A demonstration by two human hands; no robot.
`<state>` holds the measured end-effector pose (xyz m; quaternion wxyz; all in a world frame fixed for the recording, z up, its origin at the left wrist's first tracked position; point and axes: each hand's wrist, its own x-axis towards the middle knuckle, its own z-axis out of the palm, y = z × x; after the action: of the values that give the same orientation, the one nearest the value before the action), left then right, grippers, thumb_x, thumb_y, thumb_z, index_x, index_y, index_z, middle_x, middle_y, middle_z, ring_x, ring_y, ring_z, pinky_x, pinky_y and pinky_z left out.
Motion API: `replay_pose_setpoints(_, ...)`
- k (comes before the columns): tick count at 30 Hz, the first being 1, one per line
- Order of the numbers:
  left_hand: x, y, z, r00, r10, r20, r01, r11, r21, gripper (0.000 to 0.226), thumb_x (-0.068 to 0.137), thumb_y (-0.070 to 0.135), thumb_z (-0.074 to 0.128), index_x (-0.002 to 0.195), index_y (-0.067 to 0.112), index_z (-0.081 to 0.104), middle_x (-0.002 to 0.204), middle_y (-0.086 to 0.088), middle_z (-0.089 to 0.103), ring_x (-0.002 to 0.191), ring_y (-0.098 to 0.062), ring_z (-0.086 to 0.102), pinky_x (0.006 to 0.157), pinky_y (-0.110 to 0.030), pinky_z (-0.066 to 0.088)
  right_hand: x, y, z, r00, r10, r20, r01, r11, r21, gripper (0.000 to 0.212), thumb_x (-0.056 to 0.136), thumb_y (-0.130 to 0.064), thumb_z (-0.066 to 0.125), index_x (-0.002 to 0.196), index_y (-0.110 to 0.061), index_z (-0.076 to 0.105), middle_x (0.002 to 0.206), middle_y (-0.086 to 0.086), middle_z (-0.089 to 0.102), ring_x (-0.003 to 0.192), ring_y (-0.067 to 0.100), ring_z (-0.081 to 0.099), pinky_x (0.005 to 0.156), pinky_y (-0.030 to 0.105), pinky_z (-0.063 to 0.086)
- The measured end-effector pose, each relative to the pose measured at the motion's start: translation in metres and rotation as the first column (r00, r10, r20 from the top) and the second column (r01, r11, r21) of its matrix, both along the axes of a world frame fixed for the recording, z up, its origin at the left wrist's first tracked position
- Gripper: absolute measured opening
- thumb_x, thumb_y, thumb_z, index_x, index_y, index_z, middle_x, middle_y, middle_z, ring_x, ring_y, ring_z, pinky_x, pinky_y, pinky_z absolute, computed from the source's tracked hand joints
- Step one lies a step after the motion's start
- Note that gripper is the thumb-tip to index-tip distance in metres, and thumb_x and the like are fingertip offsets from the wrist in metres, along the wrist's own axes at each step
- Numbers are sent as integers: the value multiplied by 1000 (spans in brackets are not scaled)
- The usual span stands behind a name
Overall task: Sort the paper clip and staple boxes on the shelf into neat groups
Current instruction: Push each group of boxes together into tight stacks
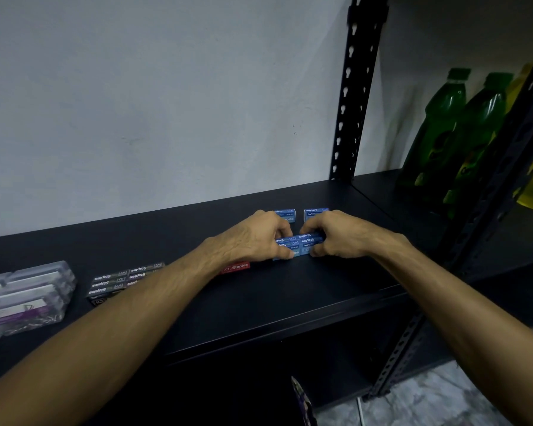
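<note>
Both my hands clamp a small stack of blue staple boxes (300, 243) in the middle of the black shelf (274, 290). My left hand (256, 238) grips its left end and my right hand (336, 235) its right end. Two more blue staple boxes (316, 213) stand behind, near the wall. A red staple box (236, 267) lies partly under my left wrist. Several black staple boxes (120, 281) form a block further left. Clear plastic paper clip boxes (25, 299) are stacked at the far left.
A black slotted upright post (356, 87) rises at the shelf's back right corner. Green bottles (462, 133) and a yellow one stand in the neighbouring bay to the right. A white wall backs the shelf. A lower shelf and tiled floor show below.
</note>
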<state>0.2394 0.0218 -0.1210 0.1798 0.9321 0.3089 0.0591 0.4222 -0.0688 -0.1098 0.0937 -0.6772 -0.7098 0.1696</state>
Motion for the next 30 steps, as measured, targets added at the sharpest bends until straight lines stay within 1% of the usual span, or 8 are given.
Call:
replay_pose_setpoints(4, 2, 1, 1, 1000, 1, -11, -1, 1000, 13, 24, 78, 38, 77, 98, 25, 71, 82, 8, 69, 75, -6, 66, 70, -27, 55, 0, 2, -1, 1000, 10, 10, -10, 1000, 4, 24, 86, -28, 73, 109, -28, 67, 95, -9, 65, 84, 8, 62, 72, 28, 52)
replay_pose_setpoints(8, 2, 0, 1, 1000, 0, -12, 0, 1000, 22, 25, 78, 38, 77, 98, 24, 71, 82, 8, 70, 76, -5, 65, 70, -27, 55, 0, 3, -1, 1000, 22, 6, -22, 1000, 1, 25, 87, -27, 72, 111, -27, 66, 97, -10, 64, 84, 6, 60, 67, 23, 46)
replay_pose_setpoints(15, 1, 1, 1, 1000, 3, -1, -3, 1000, 11, 26, 77, 38, 78, 99, 24, 72, 84, 7, 71, 78, -6, 66, 74, -30, 57, 1, 4, -2, 1000, 23, -9, -23, 1000, 2, 26, 87, -27, 72, 112, -29, 66, 97, -12, 64, 84, 3, 59, 66, 21, 43)
replay_pose_setpoints(18, 1, 0, 2, 1000, 3, 4, -3, 1000, 10, 25, 78, 37, 78, 99, 24, 72, 84, 8, 70, 77, -5, 66, 73, -28, 56, 1, 4, -2, 1000, 26, -3, -26, 1000, 2, 25, 87, -27, 72, 111, -29, 66, 96, -12, 63, 83, 3, 59, 65, 21, 42)
replay_pose_setpoints(22, 0, -2, 1, 1000, 11, 9, -11, 1000, 3, 27, 79, 37, 77, 101, 23, 71, 83, 8, 70, 76, -5, 66, 72, -27, 56, 1, 5, -3, 1000, 24, 0, -24, 1000, 7, 24, 86, -28, 72, 109, -29, 67, 96, -11, 64, 83, 5, 60, 67, 23, 45)
replay_pose_setpoints(27, -1, -2, 2, 1000, 9, 10, -9, 1000, 4, 27, 79, 38, 77, 101, 23, 71, 83, 7, 70, 74, -4, 65, 68, -24, 54, 2, 5, -4, 1000, 18, 1, -18, 1000, 10, 25, 86, -28, 72, 110, -30, 67, 95, -11, 64, 84, 5, 60, 66, 23, 45)
replay_pose_setpoints(30, -1, -2, 2, 1000, 9, 12, -9, 1000, 4, 28, 79, 37, 77, 102, 22, 71, 84, 7, 70, 74, -4, 65, 67, -23, 52, 2, 6, -4, 1000, 22, -5, -22, 1000, 14, 24, 86, -27, 72, 110, -30, 67, 96, -12, 64, 83, 4, 60, 64, 21, 42)
